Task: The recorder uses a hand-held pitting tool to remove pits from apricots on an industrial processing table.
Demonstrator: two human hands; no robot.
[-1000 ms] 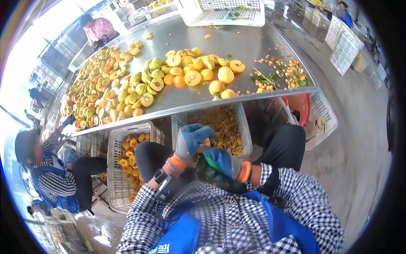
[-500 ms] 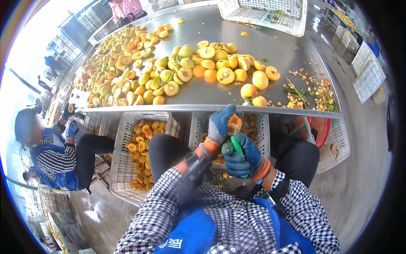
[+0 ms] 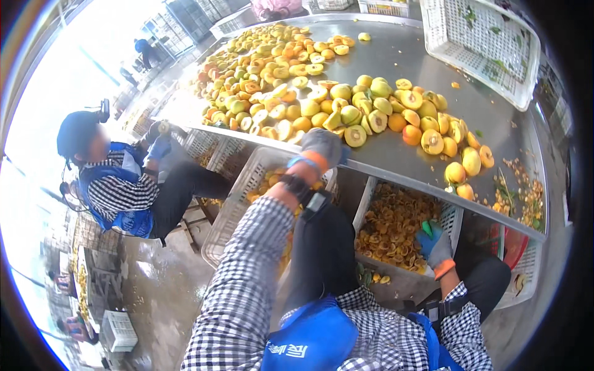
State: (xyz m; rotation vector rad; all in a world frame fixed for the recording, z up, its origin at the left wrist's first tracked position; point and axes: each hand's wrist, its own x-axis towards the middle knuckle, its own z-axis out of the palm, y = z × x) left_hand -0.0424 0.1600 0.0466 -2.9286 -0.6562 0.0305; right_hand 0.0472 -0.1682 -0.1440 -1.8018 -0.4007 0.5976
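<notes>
My left hand (image 3: 323, 148), in a grey-blue glove with an orange cuff, reaches up to the front edge of the steel table (image 3: 396, 154), just short of a halved yellow fruit (image 3: 355, 135); I cannot see whether it holds anything. My right hand (image 3: 435, 245), gloved the same way, is low over a white crate of fruit halves (image 3: 396, 226) and grips a small green-handled tool (image 3: 427, 229). A heap of whole and halved yellow-orange fruit (image 3: 371, 111) covers the table.
A seated person in a checked shirt and blue apron (image 3: 117, 185) works at the table's left end. Another white crate (image 3: 238, 198) stands under the table. An empty white basket (image 3: 479, 46) sits at the table's far right. Pits and scraps (image 3: 523, 198) lie at the right edge.
My hands have come apart: the left rose to the table edge by the fruit, the right dropped over the crate with the tool. The view swung left.
</notes>
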